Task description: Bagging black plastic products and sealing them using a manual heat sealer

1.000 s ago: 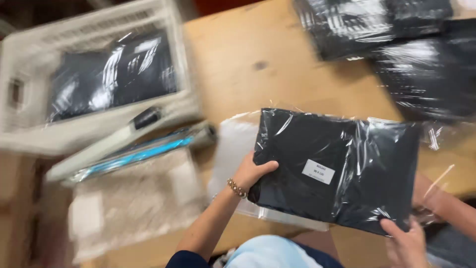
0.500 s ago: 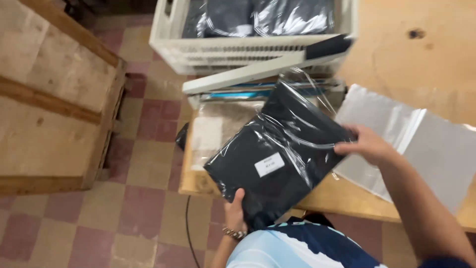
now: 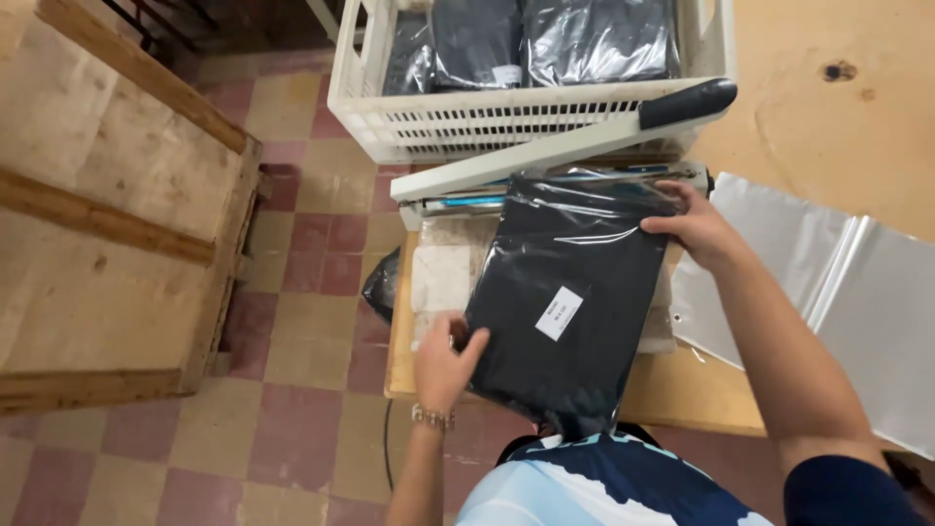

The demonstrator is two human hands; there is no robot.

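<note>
A black garment in a clear plastic bag [image 3: 575, 292], with a small white label, lies on the left end of a wooden table [image 3: 701, 390]. Its open top edge reaches the jaw of a white heat sealer [image 3: 545, 156] whose black-handled arm is raised. My left hand [image 3: 443, 360] grips the bag's lower left edge. My right hand [image 3: 696, 229] holds the bag's upper right corner beside the sealer.
A white slotted crate [image 3: 526, 117] with several bagged dark garments stands behind the sealer. Empty clear bags [image 3: 838, 282] lie to the right on the table. A wooden crate [image 3: 107, 214] stands on the tiled floor at the left.
The bagged garment has been turned and slid up toward the sealer. My right hand moved to its top corner and my left to its lower left edge.
</note>
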